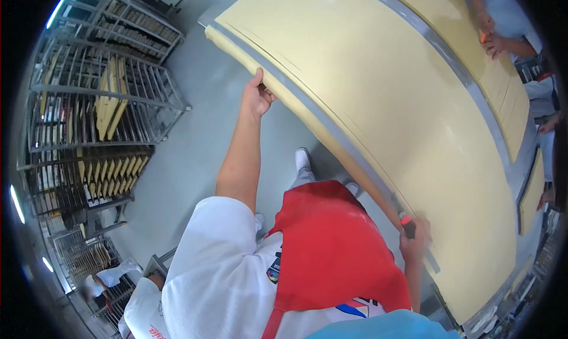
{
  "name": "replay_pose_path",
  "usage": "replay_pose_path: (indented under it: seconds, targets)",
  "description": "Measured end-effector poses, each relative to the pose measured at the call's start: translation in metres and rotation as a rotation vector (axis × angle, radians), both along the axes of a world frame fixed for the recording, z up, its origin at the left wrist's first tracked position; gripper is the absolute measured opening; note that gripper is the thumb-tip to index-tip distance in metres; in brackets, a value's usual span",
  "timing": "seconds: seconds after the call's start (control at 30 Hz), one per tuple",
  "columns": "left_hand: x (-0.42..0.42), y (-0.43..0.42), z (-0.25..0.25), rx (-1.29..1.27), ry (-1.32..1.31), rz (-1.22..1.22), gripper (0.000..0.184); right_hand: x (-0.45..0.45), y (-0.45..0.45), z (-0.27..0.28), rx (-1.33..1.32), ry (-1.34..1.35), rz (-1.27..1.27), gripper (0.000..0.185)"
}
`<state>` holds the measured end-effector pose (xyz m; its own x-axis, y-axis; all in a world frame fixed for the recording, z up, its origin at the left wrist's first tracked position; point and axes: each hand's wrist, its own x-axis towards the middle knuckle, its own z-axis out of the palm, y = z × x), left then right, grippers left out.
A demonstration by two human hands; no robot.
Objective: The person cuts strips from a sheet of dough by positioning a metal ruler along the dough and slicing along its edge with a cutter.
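A large pale yellow sheet (367, 96) lies on a metal table. Along its near edge runs a long narrow strip (313, 123), separated from the sheet by a band of bare metal and hanging at the table's edge. My left hand (259, 96) is closed around the strip near its upper left part. In my right hand (416, 238), by the sheet's lower near edge, is a red and black handled tool (407, 222), its metal end pointing up and left. Some motion blur covers the right fingers.
Metal racks (106, 96) holding trays stand at the left. Across the table, a person's hands (494, 40) are beside another yellow sheet (503, 96), with an orange tool. More people are at the right edge and lower left.
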<state>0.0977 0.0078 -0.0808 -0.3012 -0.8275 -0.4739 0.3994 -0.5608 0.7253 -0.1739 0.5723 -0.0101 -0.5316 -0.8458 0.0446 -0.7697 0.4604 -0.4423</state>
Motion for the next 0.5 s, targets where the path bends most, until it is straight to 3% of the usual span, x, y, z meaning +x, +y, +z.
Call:
replay_pose_path:
  seconds: [0.07, 0.13, 0.27, 0.33, 0.5]
  targets:
    - [0.003, 0.002, 0.018, 0.025, -0.018, 0.016, 0.052, 0.002, -0.005, 0.017, 0.035, -0.016, -0.039, 0.046]
    - [0.006, 0.0, 0.024, 0.067, -0.195, 0.015, 0.054, 0.002, -0.009, 0.023, 0.057, 0.012, -0.029, 0.045]
    - [0.015, -0.006, 0.013, 0.116, -0.163, 0.021, 0.058, 0.002, -0.014, 0.027, 0.126, -0.005, -0.087, 0.042]
    - [0.012, -0.004, 0.016, 0.143, -0.019, 0.098, 0.05, 0.006, -0.021, 0.034, 0.131, -0.03, -0.106, 0.04]
    - [0.001, -0.008, 0.016, 0.012, 0.024, 0.142, 0.042, 0.008, -0.023, 0.036, 0.126, -0.068, -0.163, 0.036]
